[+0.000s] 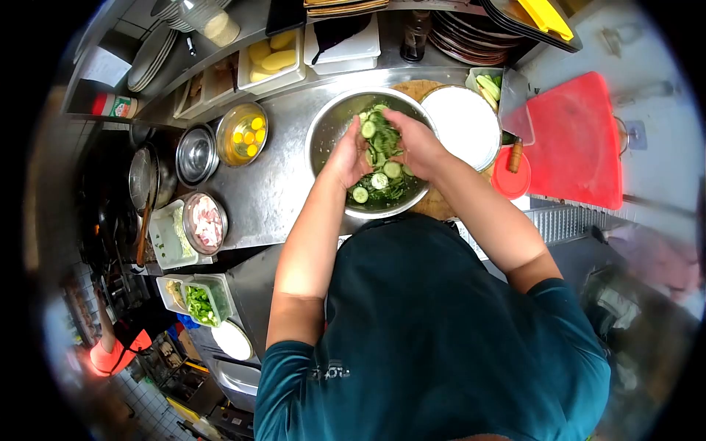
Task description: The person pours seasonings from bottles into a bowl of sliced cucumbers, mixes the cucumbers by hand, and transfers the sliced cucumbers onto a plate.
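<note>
A large steel mixing bowl (pixel 317 136) stands on the counter in front of me, with sliced cucumbers (pixel 381 151) in it. Both of my hands are inside the bowl. My left hand (pixel 348 154) cups the slices from the left side, fingers curled inward. From the right, my right hand (pixel 416 145) closes against the same heap, so the slices sit between the two palms. Some fingertips are hidden among the cucumbers. Several loose round slices lie lower in the bowl.
Right of the bowl are a white round plate (pixel 462 126), a red lid (pixel 511 173), a wooden-handled tool (pixel 516 156) and a red cutting board (pixel 577 143). On the left are a bowl of egg yolks (pixel 248 137), a steel bowl (pixel 196 156) and a bowl of raw meat (pixel 207 222).
</note>
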A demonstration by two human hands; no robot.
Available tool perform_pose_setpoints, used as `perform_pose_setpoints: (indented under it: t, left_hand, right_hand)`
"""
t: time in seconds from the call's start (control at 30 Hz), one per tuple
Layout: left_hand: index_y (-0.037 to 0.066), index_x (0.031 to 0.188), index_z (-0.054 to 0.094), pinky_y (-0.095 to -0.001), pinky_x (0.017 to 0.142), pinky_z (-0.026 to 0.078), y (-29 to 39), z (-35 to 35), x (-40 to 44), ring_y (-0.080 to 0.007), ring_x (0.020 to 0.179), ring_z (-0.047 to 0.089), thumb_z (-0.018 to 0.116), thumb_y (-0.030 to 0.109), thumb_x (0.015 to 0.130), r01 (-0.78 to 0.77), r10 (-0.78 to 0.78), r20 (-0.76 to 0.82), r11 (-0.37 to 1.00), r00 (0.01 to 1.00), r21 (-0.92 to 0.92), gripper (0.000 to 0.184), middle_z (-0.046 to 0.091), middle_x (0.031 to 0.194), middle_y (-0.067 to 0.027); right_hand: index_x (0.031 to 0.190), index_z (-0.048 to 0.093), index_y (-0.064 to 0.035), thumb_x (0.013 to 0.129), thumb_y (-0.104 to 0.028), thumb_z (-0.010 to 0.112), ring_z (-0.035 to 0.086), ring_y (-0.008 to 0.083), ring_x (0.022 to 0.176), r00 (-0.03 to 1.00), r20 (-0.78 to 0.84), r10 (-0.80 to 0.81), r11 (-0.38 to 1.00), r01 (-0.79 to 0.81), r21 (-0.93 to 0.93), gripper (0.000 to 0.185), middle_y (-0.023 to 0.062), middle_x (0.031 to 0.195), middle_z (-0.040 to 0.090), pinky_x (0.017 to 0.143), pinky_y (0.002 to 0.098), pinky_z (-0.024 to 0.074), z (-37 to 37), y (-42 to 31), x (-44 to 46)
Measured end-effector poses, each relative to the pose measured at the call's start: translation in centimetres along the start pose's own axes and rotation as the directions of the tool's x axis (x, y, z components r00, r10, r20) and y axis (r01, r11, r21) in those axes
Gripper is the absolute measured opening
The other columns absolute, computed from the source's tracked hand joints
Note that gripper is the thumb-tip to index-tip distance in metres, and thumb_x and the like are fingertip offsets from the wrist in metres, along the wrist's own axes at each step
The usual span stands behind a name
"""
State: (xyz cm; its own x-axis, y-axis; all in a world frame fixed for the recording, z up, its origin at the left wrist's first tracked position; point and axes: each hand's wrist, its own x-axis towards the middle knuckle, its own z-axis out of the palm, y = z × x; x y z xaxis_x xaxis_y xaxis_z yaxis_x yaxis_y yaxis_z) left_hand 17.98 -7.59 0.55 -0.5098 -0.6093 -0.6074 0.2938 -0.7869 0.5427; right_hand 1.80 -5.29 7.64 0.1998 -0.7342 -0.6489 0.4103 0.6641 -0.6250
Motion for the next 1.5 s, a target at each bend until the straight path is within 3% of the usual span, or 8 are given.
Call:
perform_pose_setpoints:
  t: [0.1, 0.23, 0.37, 0.7, 0.87, 0.97, 1.3, 1.5]
  left_hand:
    - [0.001, 0.15, 0.045, -0.0485, 0.106, 0.049, 2.3, 1.3, -3.8, -0.0338, 0.13, 0.057, 0.04, 0.062, 0.104, -0.04, 0.195, -0.302, 0.892, 0.933, 0.451, 0.076, 0.054, 0.146, -0.0222]
    - [0.0, 0.155, 0.038, -0.0428, 0.11, 0.044, 2.2, 0.3, -4.8, -0.0361, 0.134, 0.053, 0.045, 0.062, 0.102, 0.209, 0.414, -0.384, 0.409, 0.825, 0.888, 0.082, 0.048, 0.153, -0.0237]
    - [0.008, 0.157, 0.037, -0.0554, 0.111, 0.038, -0.9, -1.1, -2.3, -0.0375, 0.134, 0.053, 0.042, 0.062, 0.103, 0.183, 0.061, -0.456, 0.862, 0.888, 0.472, 0.077, 0.049, 0.153, -0.021]
    - [0.008, 0.153, 0.042, -0.0542, 0.115, 0.038, -1.2, 0.9, -2.1, -0.0331, 0.14, 0.047, 0.029, 0.06, 0.107, -0.035, 0.007, -0.145, 0.981, 0.989, -0.191, 0.07, 0.05, 0.151, -0.0157]
    - [-0.003, 0.151, 0.042, -0.0393, 0.113, 0.042, 0.6, -0.5, -3.6, -0.0306, 0.135, 0.053, 0.036, 0.058, 0.107, -0.236, 0.401, -0.315, 0.861, 0.86, 0.451, 0.075, 0.052, 0.149, -0.022]
    - [-0.004, 0.157, 0.032, -0.0406, 0.118, 0.035, 2.0, 2.0, -4.3, -0.0391, 0.141, 0.046, 0.035, 0.06, 0.106, 0.059, 0.447, -0.481, 0.683, 0.754, 0.728, 0.082, 0.046, 0.151, -0.0295]
    - [0.006, 0.15, 0.044, -0.0479, 0.111, 0.046, -0.3, -1.6, 0.2, -0.0317, 0.131, 0.056, 0.027, 0.058, 0.109, -0.11, 0.081, -0.16, 0.977, 0.984, -0.181, 0.068, 0.055, 0.145, -0.018]
    - [0.004, 0.154, 0.038, -0.0547, 0.112, 0.041, 1.5, 0.4, -4.7, -0.0356, 0.138, 0.05, 0.034, 0.058, 0.107, -0.203, 0.276, -0.237, 0.936, 0.932, 0.289, 0.072, 0.047, 0.153, -0.0191]
  right_hand:
    - [0.141, 0.053, -0.0037, 0.105, -0.044, 0.047, 0.055, 0.0249, 0.131, 0.992, -0.058, -0.116, 0.944, 0.091, -0.317, 0.054, 0.0074, 0.141, 0.06, 0.112, 0.0389, 0.0413, 1.2, -1.6, -4.0]
    - [0.143, 0.05, -0.0019, 0.104, -0.047, 0.049, 0.037, 0.0251, 0.145, 0.982, -0.184, -0.032, 0.999, 0.037, 0.024, 0.06, 0.0112, 0.148, 0.051, 0.111, 0.0393, 0.0415, -2.4, 1.7, 0.9]
    - [0.139, 0.054, -0.0053, 0.106, -0.047, 0.044, 0.052, 0.0215, 0.128, 0.958, -0.23, 0.171, 0.984, -0.153, 0.094, 0.054, 0.0104, 0.136, 0.06, 0.105, 0.0398, 0.044, -1.2, 3.6, 2.5]
    - [0.142, 0.056, -0.0083, 0.106, -0.044, 0.045, 0.06, 0.0235, 0.124, 0.983, 0.161, 0.093, 0.994, -0.081, -0.08, 0.052, 0.0103, 0.135, 0.063, 0.106, 0.0396, 0.0484, 0.6, 0.8, 1.7]
    - [0.152, 0.044, -0.0101, 0.104, -0.049, 0.047, 0.052, 0.0261, 0.132, 0.992, 0.1, -0.075, 0.913, 0.108, -0.393, 0.062, 0.0116, 0.146, 0.053, 0.109, 0.0399, 0.0422, 0.2, -0.9, -0.2]
    - [0.153, 0.043, -0.0134, 0.103, -0.054, 0.045, 0.043, 0.0274, 0.137, 0.996, -0.086, 0.017, 0.969, -0.038, -0.244, 0.064, 0.0101, 0.149, 0.047, 0.113, 0.0515, 0.0329, -1.1, 0.2, 3.6]
    - [0.144, 0.054, -0.0157, 0.1, -0.059, 0.048, 0.05, 0.0236, 0.134, 0.982, 0.099, 0.163, 0.914, -0.112, -0.389, 0.062, 0.0073, 0.143, 0.058, 0.112, 0.0527, 0.0315, -0.2, 1.2, 5.8]
    - [0.156, 0.037, -0.0064, 0.104, -0.049, 0.049, 0.047, 0.0288, 0.139, 0.996, 0.022, -0.092, 0.925, 0.093, -0.369, 0.069, 0.0118, 0.155, 0.044, 0.115, 0.0532, 0.0353, 0.1, -1.2, -2.0]
